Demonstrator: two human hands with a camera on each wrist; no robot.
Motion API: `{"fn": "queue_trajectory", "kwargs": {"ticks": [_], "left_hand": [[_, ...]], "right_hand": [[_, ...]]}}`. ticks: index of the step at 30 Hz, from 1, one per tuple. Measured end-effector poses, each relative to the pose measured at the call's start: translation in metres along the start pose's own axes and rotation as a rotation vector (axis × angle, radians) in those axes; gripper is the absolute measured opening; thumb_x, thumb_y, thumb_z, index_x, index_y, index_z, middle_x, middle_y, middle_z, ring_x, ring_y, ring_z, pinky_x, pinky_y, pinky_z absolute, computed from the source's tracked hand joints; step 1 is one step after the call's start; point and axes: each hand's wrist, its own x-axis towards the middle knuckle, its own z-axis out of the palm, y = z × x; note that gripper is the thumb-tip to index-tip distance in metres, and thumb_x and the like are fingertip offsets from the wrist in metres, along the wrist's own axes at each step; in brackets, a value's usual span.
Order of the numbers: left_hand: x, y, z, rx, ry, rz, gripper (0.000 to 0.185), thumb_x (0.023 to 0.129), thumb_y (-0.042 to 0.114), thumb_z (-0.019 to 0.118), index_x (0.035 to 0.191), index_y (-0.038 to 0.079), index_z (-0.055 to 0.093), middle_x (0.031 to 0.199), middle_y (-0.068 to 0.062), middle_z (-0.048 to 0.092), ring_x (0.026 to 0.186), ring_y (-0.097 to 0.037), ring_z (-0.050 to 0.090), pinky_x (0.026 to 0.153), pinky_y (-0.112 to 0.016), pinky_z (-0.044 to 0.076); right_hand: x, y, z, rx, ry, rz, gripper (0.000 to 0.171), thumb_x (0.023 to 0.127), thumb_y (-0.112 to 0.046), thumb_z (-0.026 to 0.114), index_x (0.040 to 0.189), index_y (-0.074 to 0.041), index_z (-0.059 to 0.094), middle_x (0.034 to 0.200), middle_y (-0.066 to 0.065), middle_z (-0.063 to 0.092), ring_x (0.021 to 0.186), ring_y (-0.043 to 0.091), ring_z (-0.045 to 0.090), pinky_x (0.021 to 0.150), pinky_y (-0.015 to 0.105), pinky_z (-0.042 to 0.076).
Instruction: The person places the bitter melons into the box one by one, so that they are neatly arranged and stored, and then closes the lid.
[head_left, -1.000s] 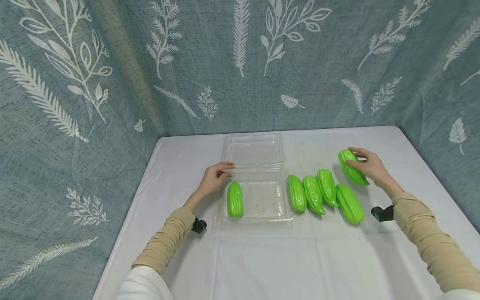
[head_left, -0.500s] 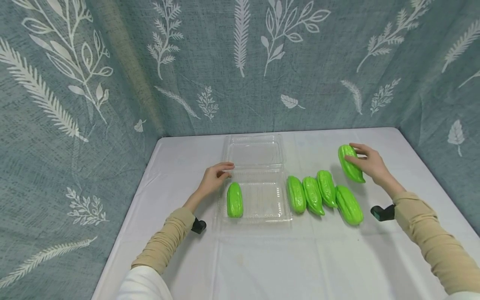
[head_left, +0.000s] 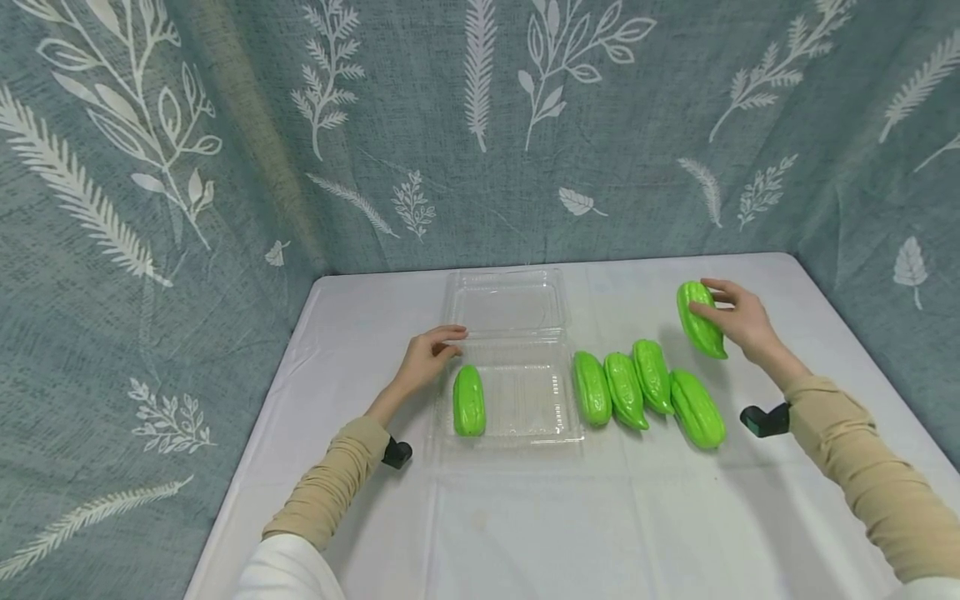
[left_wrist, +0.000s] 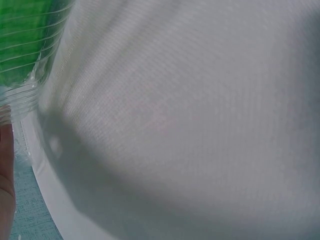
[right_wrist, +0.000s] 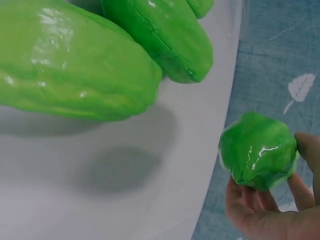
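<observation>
My right hand (head_left: 742, 318) grips a glossy green bitter melon (head_left: 699, 321) with lengthwise ridges and a pointed tip, held above the table at the right. In the right wrist view, thumb and fingers wrap this bitter melon (right_wrist: 257, 152), seen end-on. My left hand (head_left: 427, 360) holds the left edge of a clear plastic clamshell container (head_left: 525, 437) near its hinge, thumb and fingers about the edge. The left wrist view shows only a sliver of that hand (left_wrist: 6, 175). One bitter melon (head_left: 469, 402) lies upright along the container's left side. The lid (head_left: 508, 302) lies folded back.
Several more bitter melons (head_left: 625, 390) lie in a row right of the container, the rightmost (head_left: 697, 408) nearest my right forearm. A white cloth (head_left: 540, 525) covers the table. Blue-green leaf-patterned curtains (head_left: 450, 167) hang behind and at both sides.
My right hand has raised the bitter melon and moved it slightly away toward the back of the table. The left hand and the container stay put.
</observation>
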Motion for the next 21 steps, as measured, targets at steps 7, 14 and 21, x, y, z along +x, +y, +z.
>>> {"fn": "queue_trajectory", "kwargs": {"ticks": [7,14,21], "left_hand": [[-0.001,0.001,0.000,-0.003,-0.003,0.008,0.026,0.084,-0.010,0.052,0.109,-0.009,0.059,0.119,-0.022,0.054,0.088,-0.035,0.062,0.075,-0.033,0.054],[-0.003,0.017,-0.002,-0.002,-0.006,0.002,0.026,0.083,-0.012,0.053,0.109,-0.011,0.059,0.118,-0.025,0.053,0.089,-0.039,0.060,0.076,-0.040,0.053],[-0.003,0.015,-0.002,-0.008,-0.002,0.013,0.026,0.083,-0.013,0.052,0.109,-0.013,0.057,0.117,-0.026,0.053,0.087,-0.040,0.060,0.075,-0.039,0.054]], "right_hand": [[-0.008,-0.012,0.008,0.036,-0.023,0.001,0.069,0.088,-0.039,0.053,0.139,-0.001,0.027,0.133,0.034,0.030,0.115,0.047,0.039,0.088,0.054,0.044],[-0.006,-0.016,0.016,0.100,-0.033,0.019,0.071,0.085,-0.041,0.057,0.138,-0.002,0.029,0.132,0.032,0.031,0.114,0.041,0.042,0.083,0.048,0.050],[-0.013,-0.029,0.021,0.092,-0.074,0.017,0.069,0.088,-0.038,0.053,0.141,-0.003,0.024,0.135,0.031,0.028,0.118,0.043,0.038,0.087,0.047,0.048]]}}
